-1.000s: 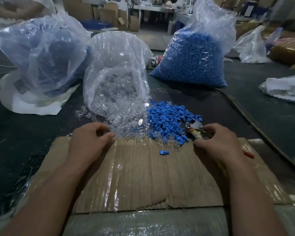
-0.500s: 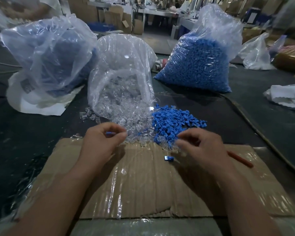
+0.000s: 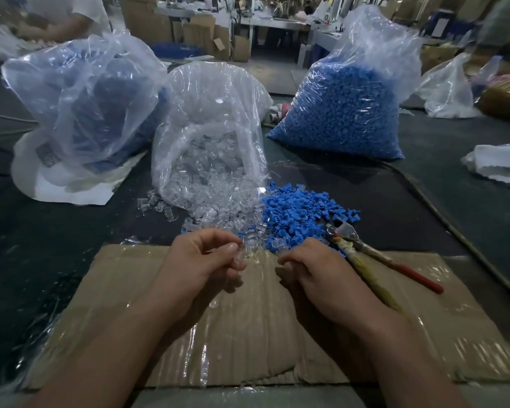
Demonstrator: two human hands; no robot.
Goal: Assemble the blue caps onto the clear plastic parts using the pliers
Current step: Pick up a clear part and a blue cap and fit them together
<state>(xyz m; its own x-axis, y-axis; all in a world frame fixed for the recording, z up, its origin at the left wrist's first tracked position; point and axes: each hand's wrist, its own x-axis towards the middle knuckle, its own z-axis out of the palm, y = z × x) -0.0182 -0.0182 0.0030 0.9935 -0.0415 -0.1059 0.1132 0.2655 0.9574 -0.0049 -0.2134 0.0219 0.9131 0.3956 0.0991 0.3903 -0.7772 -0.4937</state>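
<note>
Clear-sided mid bag (image 3: 215, 92) held clear parts (image 3: 206, 172); bag of blue caps (image 3: 345, 113) right of it. L hand (image 3: 200, 260) grip pinched a loose part (image 3: 239, 255); R hand (image 3: 318, 275) grip curled, can't tell on what.

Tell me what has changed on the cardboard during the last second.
The right hand let go of the pliers, which now lie beside it, and moved left toward the left hand. The left hand now pinches a clear plastic part. The single blue cap seen on the cardboard is no longer visible. The pile of blue caps and the bag of clear parts stayed in place.
</note>
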